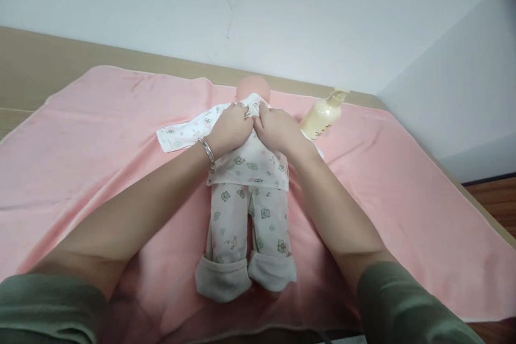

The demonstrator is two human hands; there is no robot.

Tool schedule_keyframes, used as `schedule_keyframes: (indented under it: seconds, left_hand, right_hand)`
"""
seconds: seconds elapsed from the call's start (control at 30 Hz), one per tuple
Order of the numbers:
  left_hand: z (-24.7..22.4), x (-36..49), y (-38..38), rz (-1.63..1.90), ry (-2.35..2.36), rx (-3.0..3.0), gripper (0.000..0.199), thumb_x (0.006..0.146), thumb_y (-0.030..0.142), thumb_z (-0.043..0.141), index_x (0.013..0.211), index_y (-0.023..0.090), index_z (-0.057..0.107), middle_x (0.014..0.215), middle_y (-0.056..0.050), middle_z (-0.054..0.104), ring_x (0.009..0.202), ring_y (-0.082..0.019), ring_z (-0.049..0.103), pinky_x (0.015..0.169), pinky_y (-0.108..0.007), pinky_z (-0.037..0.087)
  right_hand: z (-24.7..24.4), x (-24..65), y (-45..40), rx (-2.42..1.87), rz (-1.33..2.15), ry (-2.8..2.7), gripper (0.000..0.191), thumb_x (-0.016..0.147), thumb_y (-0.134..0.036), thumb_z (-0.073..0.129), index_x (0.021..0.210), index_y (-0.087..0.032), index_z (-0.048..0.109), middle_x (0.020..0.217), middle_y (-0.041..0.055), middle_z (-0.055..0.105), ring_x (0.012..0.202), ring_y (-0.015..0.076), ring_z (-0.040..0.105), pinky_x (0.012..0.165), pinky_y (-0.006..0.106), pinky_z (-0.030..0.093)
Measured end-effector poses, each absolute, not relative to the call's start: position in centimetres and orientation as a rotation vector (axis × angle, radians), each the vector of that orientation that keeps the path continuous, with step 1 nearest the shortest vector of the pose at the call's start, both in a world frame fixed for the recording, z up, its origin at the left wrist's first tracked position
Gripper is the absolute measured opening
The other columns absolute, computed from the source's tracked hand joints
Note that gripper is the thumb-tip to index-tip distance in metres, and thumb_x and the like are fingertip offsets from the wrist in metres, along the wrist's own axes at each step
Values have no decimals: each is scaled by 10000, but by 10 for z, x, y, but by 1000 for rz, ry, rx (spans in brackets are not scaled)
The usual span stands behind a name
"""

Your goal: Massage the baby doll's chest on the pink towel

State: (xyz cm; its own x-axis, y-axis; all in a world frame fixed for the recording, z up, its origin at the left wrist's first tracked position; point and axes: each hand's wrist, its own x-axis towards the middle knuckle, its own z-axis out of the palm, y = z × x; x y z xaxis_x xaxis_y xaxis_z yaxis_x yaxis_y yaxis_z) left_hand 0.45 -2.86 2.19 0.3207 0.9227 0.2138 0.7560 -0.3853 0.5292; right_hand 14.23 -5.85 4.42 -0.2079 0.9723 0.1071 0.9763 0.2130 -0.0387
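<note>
A baby doll (253,88) lies on its back on a pink blanket (403,183), its head away from me. It wears a white printed top (256,166) and matching trousers (229,220) with turned-up cuffs. My left hand (234,126) pinches the top's fabric near the neck, on the left side. Right beside it, my right hand (276,126) pinches the same fabric at the chest, thumb towards my left hand. One sleeve (181,134) stretches out flat to the left; the other is mostly hidden behind my right arm. The doll's face is covered by raised cloth or hidden.
A pale yellow pump bottle (322,117) lies tilted on the blanket, to the right of the doll. Behind the blanket runs the wooden table edge (52,51), against a white wall (141,5).
</note>
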Motion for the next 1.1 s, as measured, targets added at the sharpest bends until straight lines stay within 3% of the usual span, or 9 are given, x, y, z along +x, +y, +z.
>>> schedule_keyframes:
  seconds: [0.13,0.23,0.33,0.43,0.57,0.73,0.93,1.1]
  left_hand:
    - [19,1,-22,746,1467,2255,246,939,218,388,853,188,616,1078,-142,713,1083,-303,654,1068,-473,519]
    - [12,-1,-15,782,1467,2276,267,951,265,378,944,181,632,1143,-158,709,1113,-314,644,1090,-491,501]
    - [6,-2,-10,813,1474,2269,294,954,310,397,1046,163,634,1181,-176,705,1144,-329,635,1111,-508,485]
    - [8,-1,-13,775,1529,2295,329,969,329,384,1045,150,650,1152,-187,703,1166,-344,625,1129,-516,473]
    - [20,6,-29,667,1512,2352,342,946,233,382,1079,158,688,1143,-172,696,1164,-333,627,1115,-500,492]
    - [25,7,-34,673,1397,2314,454,896,173,415,1276,202,662,1340,-121,667,1306,-317,572,1177,-514,465]
    - [6,3,-14,853,1507,2174,370,954,307,403,1163,172,677,1318,-153,696,1265,-325,598,1192,-527,448]
    - [-8,4,-8,1036,1491,2109,350,942,355,455,1153,201,688,1300,-121,723,1245,-299,619,1188,-481,459]
  right_hand:
    - [54,128,-75,-1950,-182,-2435,374,1012,-155,351,1211,-45,648,1090,257,741,1001,341,725,846,412,538]
    - [52,125,-74,-1956,-116,-2374,380,1028,-173,343,1203,-52,657,1128,259,734,1039,341,723,861,413,549]
    - [44,131,-61,-1935,38,-2246,451,1055,-230,289,1298,-66,632,1299,246,699,1216,354,673,990,458,548]
    - [31,140,-44,-1917,122,-2149,537,1056,-283,286,1460,-31,533,1521,255,567,1446,365,525,1196,520,430]
    - [18,153,-28,-1871,179,-2105,587,1056,-356,280,1513,-53,486,1619,230,481,1532,365,432,1266,585,330]
    - [25,161,-31,-1755,195,-2250,561,1080,-367,254,1465,-55,516,1528,237,568,1429,363,543,1177,524,440]
    - [58,139,-70,-1932,-79,-2455,459,1067,-268,278,1305,-42,599,1140,258,734,1056,369,715,884,462,535]
    - [58,127,-75,-1943,-68,-2458,407,984,-129,337,1232,-52,650,1087,245,743,993,332,719,854,434,527]
